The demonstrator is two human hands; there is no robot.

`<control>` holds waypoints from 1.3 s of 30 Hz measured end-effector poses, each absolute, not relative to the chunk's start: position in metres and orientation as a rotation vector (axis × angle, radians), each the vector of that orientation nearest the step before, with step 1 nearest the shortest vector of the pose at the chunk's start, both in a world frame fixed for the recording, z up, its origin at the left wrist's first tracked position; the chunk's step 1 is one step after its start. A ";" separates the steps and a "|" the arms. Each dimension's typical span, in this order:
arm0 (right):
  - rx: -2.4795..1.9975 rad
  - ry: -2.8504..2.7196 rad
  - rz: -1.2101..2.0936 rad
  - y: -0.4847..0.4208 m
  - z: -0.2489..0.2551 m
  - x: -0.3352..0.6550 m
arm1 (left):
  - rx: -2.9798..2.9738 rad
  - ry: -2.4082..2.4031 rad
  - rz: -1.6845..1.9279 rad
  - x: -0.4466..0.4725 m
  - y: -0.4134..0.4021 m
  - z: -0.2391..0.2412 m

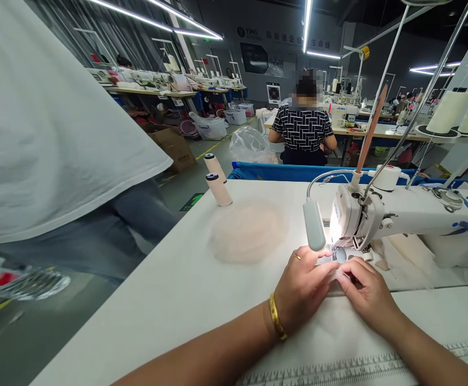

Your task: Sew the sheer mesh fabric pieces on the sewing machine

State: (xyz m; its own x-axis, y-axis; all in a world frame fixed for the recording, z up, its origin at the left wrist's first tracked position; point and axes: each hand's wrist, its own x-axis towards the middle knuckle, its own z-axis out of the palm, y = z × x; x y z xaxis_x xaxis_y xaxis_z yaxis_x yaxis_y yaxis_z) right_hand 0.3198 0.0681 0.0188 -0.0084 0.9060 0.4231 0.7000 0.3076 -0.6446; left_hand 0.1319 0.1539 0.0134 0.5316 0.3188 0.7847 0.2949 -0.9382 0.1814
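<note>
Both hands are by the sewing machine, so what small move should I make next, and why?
Probably ease the pale fabric slightly toward the machine: your right hand seems to pinch it, your left hand sits against it, and both are just in front of the lit sewing area.

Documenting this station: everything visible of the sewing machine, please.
The sewing machine is glossy white, apparently painted metal, with bright metal fittings. It stands upright on the white table, its arm running in from the right to the head. A grey lamp on a thin curved neck hangs beside the head, and the area beneath is brightly lit. A blue strip is tied around the arm. The left hand and right hand are near the needle area; contact is unclear.
</note>
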 end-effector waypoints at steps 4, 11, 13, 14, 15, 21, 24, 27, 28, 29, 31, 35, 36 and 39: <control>-1.448 -1.773 0.294 0.068 0.021 0.320 | 2.700 0.554 1.394 0.132 0.152 0.014; -1.454 -1.771 0.297 0.068 0.021 0.318 | 2.690 0.510 1.494 0.133 0.153 0.017; -1.454 -1.771 0.292 0.068 0.022 0.318 | 2.695 0.504 1.513 0.132 0.153 0.017; -1.455 -1.772 0.292 0.068 0.022 0.317 | 2.697 0.509 1.516 0.132 0.153 0.017; -1.457 -1.771 0.295 0.068 0.022 0.317 | 2.698 0.518 1.518 0.132 0.153 0.018; -1.466 -1.724 0.353 0.067 0.016 0.319 | 2.676 0.556 1.477 0.131 0.151 0.018; -1.442 -1.724 0.365 0.070 0.011 0.319 | 2.616 0.592 1.418 0.133 0.152 0.017; -1.388 -1.733 0.419 0.072 0.013 0.319 | 2.537 0.600 1.329 0.134 0.151 0.020; -1.367 -1.728 0.436 0.070 0.017 0.320 | 2.503 0.595 1.312 0.133 0.149 0.023; -1.348 -1.727 0.457 0.065 0.023 0.320 | 2.467 0.587 1.291 0.132 0.145 0.027; -1.336 -1.749 0.540 0.049 0.041 0.322 | 2.367 0.561 1.206 0.128 0.132 0.040; -1.450 -1.766 1.027 0.008 0.088 0.330 | 2.041 0.406 0.834 0.115 0.098 0.071; -1.453 -1.723 1.199 0.004 0.096 0.332 | 1.975 0.385 0.730 0.114 0.093 0.075; -1.493 -1.625 1.417 0.018 0.099 0.335 | 1.965 0.457 0.585 0.121 0.098 0.070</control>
State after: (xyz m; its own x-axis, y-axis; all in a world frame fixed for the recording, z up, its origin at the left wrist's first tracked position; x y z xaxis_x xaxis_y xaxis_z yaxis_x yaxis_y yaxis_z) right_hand 0.3351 0.0184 0.0988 -0.2628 0.9271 -0.2673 0.3913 -0.1508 -0.9078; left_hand 0.1209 0.0982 0.0697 0.8121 0.5464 0.2048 0.0657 -0.4344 0.8983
